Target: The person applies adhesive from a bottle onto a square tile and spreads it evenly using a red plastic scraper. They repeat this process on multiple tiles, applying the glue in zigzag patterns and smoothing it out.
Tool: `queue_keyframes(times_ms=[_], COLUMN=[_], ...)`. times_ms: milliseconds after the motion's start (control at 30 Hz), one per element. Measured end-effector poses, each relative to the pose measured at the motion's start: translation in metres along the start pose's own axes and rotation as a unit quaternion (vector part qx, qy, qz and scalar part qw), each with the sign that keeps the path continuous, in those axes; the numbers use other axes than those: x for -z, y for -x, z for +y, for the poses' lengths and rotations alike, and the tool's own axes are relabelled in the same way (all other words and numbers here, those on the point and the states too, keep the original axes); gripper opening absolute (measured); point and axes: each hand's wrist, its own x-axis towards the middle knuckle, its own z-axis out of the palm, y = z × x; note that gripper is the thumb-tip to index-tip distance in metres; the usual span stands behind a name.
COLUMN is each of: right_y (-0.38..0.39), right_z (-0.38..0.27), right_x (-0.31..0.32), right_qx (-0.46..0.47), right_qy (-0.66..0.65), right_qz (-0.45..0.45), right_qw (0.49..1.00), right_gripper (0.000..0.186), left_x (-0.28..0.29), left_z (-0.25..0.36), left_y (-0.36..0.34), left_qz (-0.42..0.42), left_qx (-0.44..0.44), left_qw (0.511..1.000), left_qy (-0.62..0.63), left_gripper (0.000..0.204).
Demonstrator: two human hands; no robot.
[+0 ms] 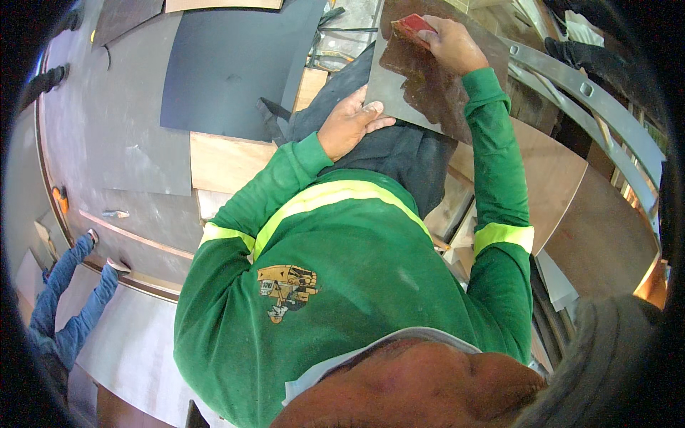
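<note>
My right hand grips a red flat spreader and presses it on the upper part of a grey sheet. A wet-looking brown patch of what seems to be glue covers much of the sheet, with a ragged left border. With its thumb on top, my left hand holds the sheet by its lower left edge. The sheet lies over my dark-clothed lap. Part of the left fingers shows below the sheet's edge.
A large dark sheet lies to the left over pale wooden boards. On the right are a curved metal rail and brown panels. Someone in blue jeans is at the lower left. An orange-handled tool lies farther left.
</note>
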Motion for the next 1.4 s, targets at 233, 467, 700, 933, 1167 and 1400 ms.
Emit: queue_keyframes(times_ms=[233, 467, 700, 933, 1167, 1400], right_y=[-0.006, 0.013, 0.054, 0.091, 0.087, 0.035], right_z=[-0.014, -0.045, -0.082, -0.1, -0.097, -0.044], right_x=[-0.004, -0.005, 0.006, 0.027, 0.025, 0.0], right_qx=[0.047, 0.093, 0.143, 0.089, 0.119, 0.113], right_qy=[-0.026, -0.006, -0.017, -0.052, -0.001, 0.055], right_qz=[-0.032, -0.025, -0.009, 0.044, 0.049, 0.115], right_qw=[0.998, 0.995, 0.99, 0.994, 0.992, 0.985], right_gripper=[0.027, 0.023, 0.023, 0.026, 0.028, 0.02], left_x=[0.0, 0.001, -0.001, 0.003, -0.001, 0.003], left_z=[0.001, 0.003, 0.005, 0.017, 0.018, 0.014], left_y=[0.0, 0.001, 0.002, 0.003, 0.002, -0.001], left_qz=[-0.015, -0.012, -0.006, -0.007, -0.012, -0.012], left_qx=[-0.021, -0.011, -0.011, -0.037, -0.054, -0.043], left_qw=[1.0, 1.0, 1.0, 0.999, 0.998, 0.998], left_qy=[0.003, -0.009, -0.003, -0.03, -0.013, -0.039], left_gripper=[0.056, 0.059, 0.058, 0.058, 0.057, 0.054])
